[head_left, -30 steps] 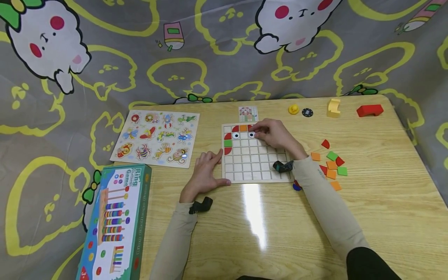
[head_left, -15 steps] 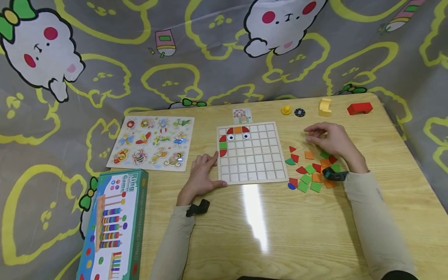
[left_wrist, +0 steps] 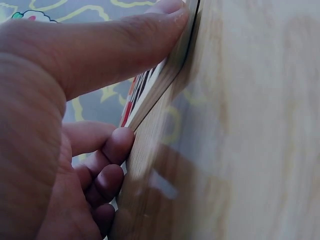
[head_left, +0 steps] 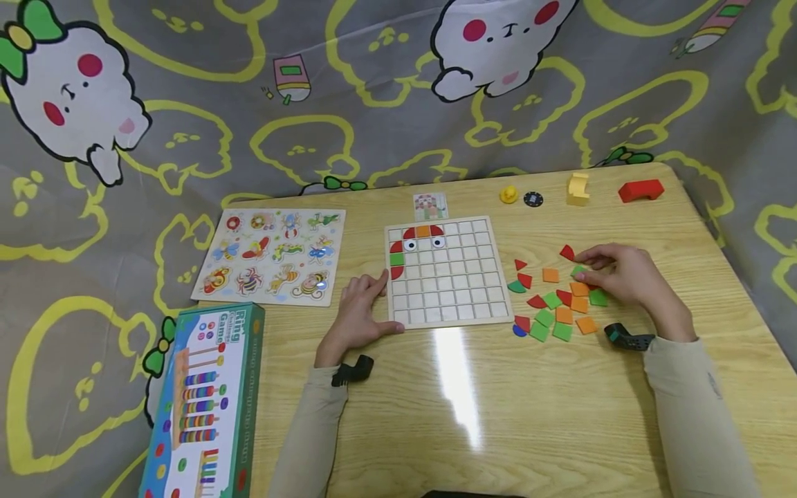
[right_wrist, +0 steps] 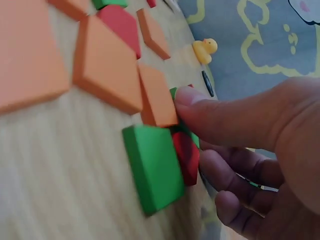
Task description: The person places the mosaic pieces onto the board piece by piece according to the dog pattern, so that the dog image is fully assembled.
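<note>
Gray cartoon cloth (head_left: 199, 66) hangs behind a wood-look table (head_left: 529, 408), and from the head view a grid board (head_left: 447, 283) sits about mid-table with some colored pieces (head_left: 423, 232) and two eye tiles (head_left: 409, 245) up in its far left corner. Left hand (head_left: 356, 315) is at the board's near left corner, thumb against the near edge, forefinger at the left side. Right hand (head_left: 631, 277) is down at the far side of a bunch of loose tiles (head_left: 563, 315), with a green tile (head_left: 578, 270) right at the thumb and forefinger tips and a red wedge (head_left: 566, 252) just past them. Left wrist view: thumb stretched out along the board's edge, forefinger tip touching its corner, other fingers loosely curled below, so it's touching the board, not clenched round it. Right wrist view: thumb tip is right up on that green tile, other fingers bent underneath next to a red piece (right_wrist: 186, 156), with an orange tile (right_wrist: 157, 97) just beside the thumb. Honestly can't tell if the green one's actually pinched, since the thumb covers most of it.
</note>
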Available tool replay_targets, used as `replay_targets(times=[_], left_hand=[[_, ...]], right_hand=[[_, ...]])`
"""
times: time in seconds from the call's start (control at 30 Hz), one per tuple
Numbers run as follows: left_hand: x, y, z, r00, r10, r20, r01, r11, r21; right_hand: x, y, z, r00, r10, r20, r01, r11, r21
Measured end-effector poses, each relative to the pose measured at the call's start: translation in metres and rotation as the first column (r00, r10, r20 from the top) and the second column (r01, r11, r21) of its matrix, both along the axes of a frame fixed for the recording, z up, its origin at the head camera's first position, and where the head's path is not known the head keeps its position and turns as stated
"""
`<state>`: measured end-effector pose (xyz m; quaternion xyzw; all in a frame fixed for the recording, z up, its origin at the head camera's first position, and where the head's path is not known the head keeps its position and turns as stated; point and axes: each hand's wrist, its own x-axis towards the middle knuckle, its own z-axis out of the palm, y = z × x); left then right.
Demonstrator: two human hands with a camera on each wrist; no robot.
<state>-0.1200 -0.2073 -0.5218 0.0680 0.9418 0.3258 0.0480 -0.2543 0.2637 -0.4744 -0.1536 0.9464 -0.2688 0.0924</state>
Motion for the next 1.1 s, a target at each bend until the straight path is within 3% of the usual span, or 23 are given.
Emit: replay_targets(times=[0.43, 0.67, 0.77, 0.9, 1.0, 1.1], left_hand=[[0.0, 0.0, 0.0, 1.0, 0.0, -0.001, 0.0, 1.0, -0.007], [0.0, -0.001, -0.001, 1.0, 0.004, -0.011, -0.004, 1.0, 0.0], [0.001, -0.002, -0.002, 1.0, 0.017, -0.012, -0.017, 1.0, 0.0], [0.0, -0.002, -0.003, 1.0, 0.007, -0.014, -0.007, 1.0, 0.007], [0.0, -0.001, -0.002, 1.0, -0.007, -0.012, 0.007, 1.0, 0.009], [0.0, -0.001, -0.002, 1.0, 0.001, -0.008, -0.001, 1.0, 0.003]], right_hand=[[0.003, -0.019, -0.003, 0.998, 0.058, 0.019, -0.058, 0.998, 0.001], [-0.003, -0.039, -0.004, 0.992, 0.083, -0.097, -0.088, 0.995, -0.043], [-0.01, -0.059, -0.004, 0.981, 0.143, -0.129, -0.153, 0.986, -0.066], [-0.017, -0.08, -0.008, 0.968, 0.242, -0.069, -0.246, 0.968, -0.056], [-0.019, -0.086, -0.011, 0.966, 0.257, -0.023, -0.257, 0.966, -0.034], [-0.02, -0.089, -0.012, 0.964, 0.264, -0.028, -0.264, 0.964, -0.017]])
